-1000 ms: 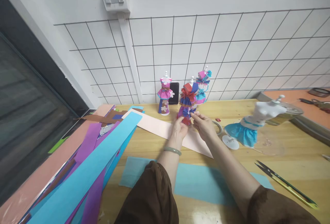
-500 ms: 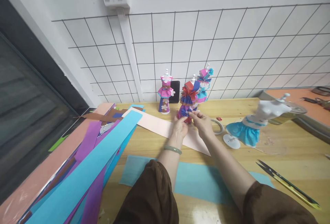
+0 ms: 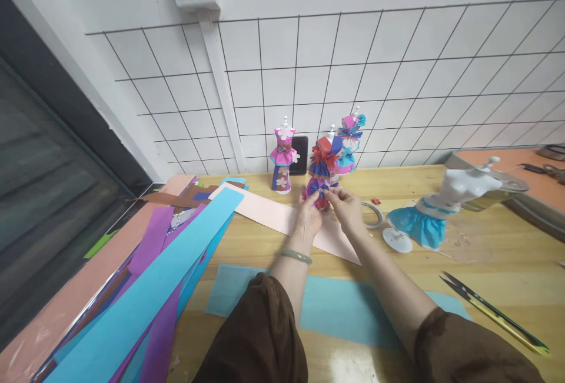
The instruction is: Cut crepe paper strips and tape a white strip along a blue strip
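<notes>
A small mannequin (image 3: 324,162) in a red, blue and purple paper dress stands upright near the wall. My left hand (image 3: 308,215) has its fingers closed on the lower skirt, thumb at a blue-purple bow. From the right, my right hand (image 3: 348,209) pinches the same bow (image 3: 322,189) between thumb and fingertips. Behind stands a mannequin in pink and blue (image 3: 349,142); to the left is one in a pink dress with pale flowers (image 3: 283,156). A pale pink paper strip (image 3: 265,211) passes under my hands.
A white mannequin with a blue skirt (image 3: 426,221) leans at the right, near a tape roll (image 3: 373,216). Yellow-handled scissors (image 3: 494,312) lie at the front right. Blue and purple strips (image 3: 150,271) cover the left. Light blue paper (image 3: 344,306) lies beneath my forearms.
My fingertips have shifted slightly at the bow, and my left thumb is a little higher. The whole view has moved slightly; the other things keep their places.
</notes>
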Tool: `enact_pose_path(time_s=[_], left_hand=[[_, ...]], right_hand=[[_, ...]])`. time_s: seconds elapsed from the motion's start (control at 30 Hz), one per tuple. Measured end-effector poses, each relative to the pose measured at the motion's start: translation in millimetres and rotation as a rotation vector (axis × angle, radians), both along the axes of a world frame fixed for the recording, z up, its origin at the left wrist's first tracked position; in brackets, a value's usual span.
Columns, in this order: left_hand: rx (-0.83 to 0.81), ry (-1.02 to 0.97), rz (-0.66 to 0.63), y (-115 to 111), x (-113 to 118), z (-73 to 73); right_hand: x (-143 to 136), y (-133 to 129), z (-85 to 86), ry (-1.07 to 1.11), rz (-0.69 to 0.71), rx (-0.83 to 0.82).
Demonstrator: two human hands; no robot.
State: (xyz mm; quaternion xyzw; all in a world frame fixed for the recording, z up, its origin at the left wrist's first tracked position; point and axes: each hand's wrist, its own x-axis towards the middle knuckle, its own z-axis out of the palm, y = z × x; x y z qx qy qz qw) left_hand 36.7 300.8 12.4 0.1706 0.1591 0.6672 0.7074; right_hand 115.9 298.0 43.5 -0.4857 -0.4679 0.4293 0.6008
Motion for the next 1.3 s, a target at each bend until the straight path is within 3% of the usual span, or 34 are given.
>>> enact_pose_path(time_s=[0.23,0.63,1.1,1.3], left_hand=[[-0.086,0.028,0.099,5.4,4.1,0.2],[-0.128,0.031,0.088,5.5,3.2,-0.5],[-0.154,0.015,0.166,10.1,7.3,-2.2],[-0.078,-0.051,0.164,10.3,7.2,-4.2]], right_hand=[[0.5,-0.5,-0.1,-0.030,0.028,0.026],[0.7,2.8,-3.0,-0.065,0.055,0.047],[-2.6,-0.8,-1.9,-0.134,0.047,0.063],[-1.7,5.2,-4.2,-0.166,0.046,0.085]])
